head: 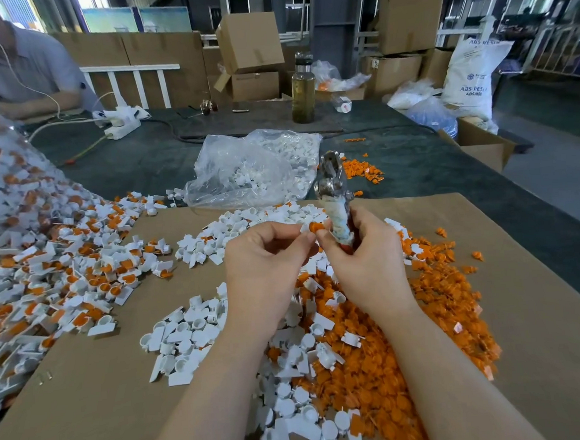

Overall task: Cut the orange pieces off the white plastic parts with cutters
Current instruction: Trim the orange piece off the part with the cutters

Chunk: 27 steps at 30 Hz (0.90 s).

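Item: small white plastic part with orange piece (311,227), pinched in my left grip (267,252) above the bench middle, just left of the cloth-wrapped steel cutters (335,196) clamped upright in my right grip (362,249), blades well above it.

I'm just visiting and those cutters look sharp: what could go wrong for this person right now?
The left hand pinches a small white plastic part with an orange piece right beside the right hand, which grips the cloth-wrapped metal cutters; fingertips could get nipped. A cut orange piece might also fall among the loose white parts rather than the orange heap.
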{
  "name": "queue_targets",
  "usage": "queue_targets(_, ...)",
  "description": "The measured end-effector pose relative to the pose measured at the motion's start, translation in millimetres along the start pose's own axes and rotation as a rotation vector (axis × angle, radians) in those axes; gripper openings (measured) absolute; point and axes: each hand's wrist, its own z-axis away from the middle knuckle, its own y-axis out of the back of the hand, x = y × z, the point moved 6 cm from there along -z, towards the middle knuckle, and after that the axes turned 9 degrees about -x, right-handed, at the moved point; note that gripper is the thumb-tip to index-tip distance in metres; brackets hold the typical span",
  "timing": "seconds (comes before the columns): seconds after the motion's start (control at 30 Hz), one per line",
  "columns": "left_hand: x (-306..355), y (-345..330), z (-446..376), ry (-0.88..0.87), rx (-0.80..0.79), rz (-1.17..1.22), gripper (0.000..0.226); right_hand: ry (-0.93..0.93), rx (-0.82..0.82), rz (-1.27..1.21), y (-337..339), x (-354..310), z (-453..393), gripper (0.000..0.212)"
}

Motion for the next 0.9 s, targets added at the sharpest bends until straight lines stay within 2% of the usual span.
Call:
queue_targets(0.23,5,1,0,-0.056,0.034,-0.230,0.019,0.014,-0.006,0.036,1,-4,1,0.016)
queue_targets(0.57,5,-1,0,-0.084,0.049,-0.259,0.020,0.030,-0.041,0.058,-2,-6,-1,0.023)
queue_targets(0.8,-2,6,-4,-0.038,0.080,-0.254,0.016,-0.008,-0.189,0.068,-6,-5,-3,0.016)
queue_targets(0.9,-3,9,-6,-0.021,0.088,-0.202,0.017,-0.034,-0.308,0.004,-4,-4,-4,0.015)
